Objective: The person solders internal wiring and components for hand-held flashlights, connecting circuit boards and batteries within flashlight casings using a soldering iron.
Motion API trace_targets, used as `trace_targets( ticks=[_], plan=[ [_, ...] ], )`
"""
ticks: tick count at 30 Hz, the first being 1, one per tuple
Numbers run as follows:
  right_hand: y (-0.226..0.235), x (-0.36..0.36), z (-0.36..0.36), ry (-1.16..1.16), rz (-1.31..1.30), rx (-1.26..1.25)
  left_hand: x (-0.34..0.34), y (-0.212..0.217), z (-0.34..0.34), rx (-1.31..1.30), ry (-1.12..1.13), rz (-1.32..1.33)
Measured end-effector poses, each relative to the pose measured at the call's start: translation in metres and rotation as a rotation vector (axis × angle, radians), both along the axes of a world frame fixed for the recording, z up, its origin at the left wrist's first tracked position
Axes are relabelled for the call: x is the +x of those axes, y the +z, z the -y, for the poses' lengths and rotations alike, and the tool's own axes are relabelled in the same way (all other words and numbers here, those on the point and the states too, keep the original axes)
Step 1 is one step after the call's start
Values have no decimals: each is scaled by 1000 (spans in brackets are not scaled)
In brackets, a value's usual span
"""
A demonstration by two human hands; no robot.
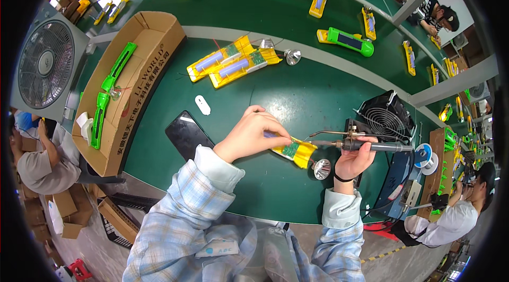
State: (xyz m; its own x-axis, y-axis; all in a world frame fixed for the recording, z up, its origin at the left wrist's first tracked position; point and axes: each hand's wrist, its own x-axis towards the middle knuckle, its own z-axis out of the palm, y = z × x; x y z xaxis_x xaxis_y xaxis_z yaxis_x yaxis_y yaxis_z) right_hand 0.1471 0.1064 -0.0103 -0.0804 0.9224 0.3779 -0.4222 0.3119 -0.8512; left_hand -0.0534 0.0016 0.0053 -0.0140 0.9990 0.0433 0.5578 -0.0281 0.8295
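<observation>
On the green table in front of me lies a yellow flashlight casing half (303,155) with a small green circuit board (290,149) in it. My left hand (253,132) is over its left part, thumb and fingertips pinched together by the board; what they pinch is too small to make out. Partly under those fingers shows a violet battery (270,134). A silver reflector (321,169) sits at the casing's right end. My right hand (354,161) grips a soldering iron (374,146) with a thin metal tube above it. The iron points left, its tip close to the casing.
Two yellow casings (233,63) with batteries lie farther back. A black phone (188,134) and a white oval object (202,105) are left. A cardboard tray (151,72) holds green casings. A black fan (386,117) and solder spool (424,156) stand right. Beyond runs a green conveyor (254,3).
</observation>
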Motion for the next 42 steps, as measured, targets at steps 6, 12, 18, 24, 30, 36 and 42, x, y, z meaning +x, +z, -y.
trace_targets(
  ticks=[6, 12, 18, 24, 30, 36, 42],
  plan=[
    [-7, 8, 4, 69, 29, -2, -2, 3, 3, 55, -67, -6],
    [0, 10, 4, 78, 27, 11, -4, 3, 0, 24, -133, -52],
    [1, 11, 8, 67, 64, -51, -4, -2, 0, 51, -151, -74],
    [-1, 14, 13, 100, 150, 62, -8, -3, 1, 61, -215, -62],
    [-2, 12, 15, 79, 168, 50, -8, -12, 1, 100, -204, -78],
    [-2, 15, 14, 123, 167, 61, -7, -10, 0, 90, -215, -105],
    [-6, 16, 14, 124, 149, 52, -4, -13, 0, 135, -191, -140]
  ],
)
